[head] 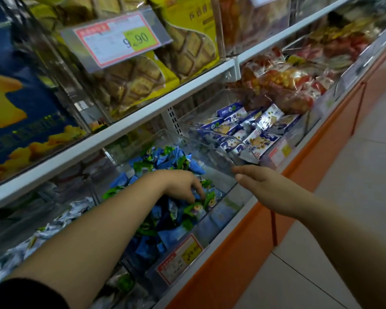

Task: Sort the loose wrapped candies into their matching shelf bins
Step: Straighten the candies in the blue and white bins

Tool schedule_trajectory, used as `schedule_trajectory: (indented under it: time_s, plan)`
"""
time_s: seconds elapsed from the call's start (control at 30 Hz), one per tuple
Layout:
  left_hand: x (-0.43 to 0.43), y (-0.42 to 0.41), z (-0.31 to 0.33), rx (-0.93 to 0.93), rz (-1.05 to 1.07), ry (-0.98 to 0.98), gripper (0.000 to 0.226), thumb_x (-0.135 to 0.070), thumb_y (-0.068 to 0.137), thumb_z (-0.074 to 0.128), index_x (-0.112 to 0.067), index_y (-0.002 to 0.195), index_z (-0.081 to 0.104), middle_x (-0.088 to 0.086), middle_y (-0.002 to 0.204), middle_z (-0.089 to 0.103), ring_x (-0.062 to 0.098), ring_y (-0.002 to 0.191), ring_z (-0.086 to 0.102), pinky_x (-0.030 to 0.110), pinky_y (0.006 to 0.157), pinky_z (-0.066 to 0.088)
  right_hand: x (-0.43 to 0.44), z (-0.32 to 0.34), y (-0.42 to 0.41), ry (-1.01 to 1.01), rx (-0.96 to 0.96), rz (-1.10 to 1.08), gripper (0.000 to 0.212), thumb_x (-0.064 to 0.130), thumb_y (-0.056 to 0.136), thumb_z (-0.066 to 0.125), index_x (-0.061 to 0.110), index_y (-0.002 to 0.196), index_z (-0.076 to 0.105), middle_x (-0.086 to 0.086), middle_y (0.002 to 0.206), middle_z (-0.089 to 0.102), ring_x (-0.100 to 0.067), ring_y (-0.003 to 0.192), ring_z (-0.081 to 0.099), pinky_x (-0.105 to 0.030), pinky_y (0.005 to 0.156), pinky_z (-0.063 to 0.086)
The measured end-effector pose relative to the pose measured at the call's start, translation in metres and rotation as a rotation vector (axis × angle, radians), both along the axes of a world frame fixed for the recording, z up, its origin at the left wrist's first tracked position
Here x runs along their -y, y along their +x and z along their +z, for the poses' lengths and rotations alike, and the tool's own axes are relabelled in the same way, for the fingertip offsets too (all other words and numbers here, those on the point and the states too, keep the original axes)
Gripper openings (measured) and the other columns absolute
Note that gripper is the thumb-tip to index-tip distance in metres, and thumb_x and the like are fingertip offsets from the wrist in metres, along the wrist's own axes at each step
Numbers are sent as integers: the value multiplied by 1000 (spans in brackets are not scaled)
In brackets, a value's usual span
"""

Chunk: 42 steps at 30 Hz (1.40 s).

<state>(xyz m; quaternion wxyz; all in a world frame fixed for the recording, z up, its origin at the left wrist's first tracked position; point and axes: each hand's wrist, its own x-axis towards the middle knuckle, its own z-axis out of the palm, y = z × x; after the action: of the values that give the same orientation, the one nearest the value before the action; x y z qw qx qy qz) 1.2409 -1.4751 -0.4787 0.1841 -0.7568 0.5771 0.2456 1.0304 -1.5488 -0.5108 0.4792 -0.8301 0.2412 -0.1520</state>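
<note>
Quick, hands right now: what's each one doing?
Left hand: fingers down among the candies; grip cannot be told.
Right hand: open, straight fingers touching the clear lid.

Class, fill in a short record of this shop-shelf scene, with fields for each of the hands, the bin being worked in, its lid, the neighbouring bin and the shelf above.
left hand: fingers down among the candies; grip unclear
right hand: fingers straight, touching the lid's edge
candy bin: holds blue and green wrapped candies
clear lid: raised above the bin
neighbouring bin, right: blue-and-white packets
shelf above: price tag reading 9.90
</note>
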Motion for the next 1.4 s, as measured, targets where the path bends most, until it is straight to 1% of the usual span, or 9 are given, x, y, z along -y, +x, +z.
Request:
schedule_trajectory:
  time_s: [0.23,0.5,0.73,0.9,1.0,1.1,1.17,1.3,1.4]
  plan:
    - [-35,13,18,65,-56,-65,25,-22,90,57,-33,110,69,-10,138,49,10,121,49,34,100,43,-1,1,1,-21,-11,8,44,29,101,37,16,143,39,2,146,41,-12,132,39,-17,97,26]
    - [-67,18,24,-119,79,-268,20,-21,92,59,-31,107,69,-11,137,47,5,126,44,21,98,35,-4,1,2,-30,-8,-16,42,28,101,38,17,141,43,0,144,44,-14,131,41,-19,98,26]
    - [-86,3,41,-186,206,-594,28,-24,92,59,-32,119,61,-6,146,39,9,133,37,29,108,30,-10,1,13,-107,17,-117,38,22,101,40,11,137,46,-7,141,48,-20,127,46,-24,96,32]
    - [-124,-10,49,-156,371,-770,28,-27,96,53,-32,123,57,-8,143,40,10,128,41,28,104,32,-34,3,45,-310,227,-308,29,16,97,47,10,123,60,-10,135,47,-24,125,42,-30,97,35]
    - [-156,-11,39,-7,522,-910,27,-27,97,51,-30,122,58,-4,141,41,14,129,39,27,102,28,-61,2,61,-460,286,-222,24,18,95,53,13,115,65,-8,127,54,-27,122,44,-35,100,34]
    - [-179,-18,28,10,617,-973,30,-27,97,50,-28,127,56,-6,143,39,14,128,39,22,96,26,-91,3,73,-500,247,69,36,29,92,59,19,127,58,-4,136,49,-25,130,38,-37,107,30]
    - [-187,-22,20,-1,626,-967,32,-29,98,48,-27,129,55,-8,143,40,13,127,40,21,93,26,-109,2,84,-499,121,276,48,36,93,57,27,138,45,-2,150,31,-22,140,24,-41,112,26]
    - [-199,-22,2,-107,575,-990,32,-34,100,41,-25,121,62,-12,134,49,6,136,28,18,97,22,-114,3,118,-774,-244,483,57,46,92,54,39,144,32,3,160,0,-27,146,1,-61,111,17]
    - [-206,-16,2,-206,555,-981,31,-36,99,42,-25,118,63,-16,132,49,4,137,27,19,99,22,-97,13,137,-760,-373,568,61,47,87,61,36,142,38,6,160,-5,-27,146,6,-52,115,20]
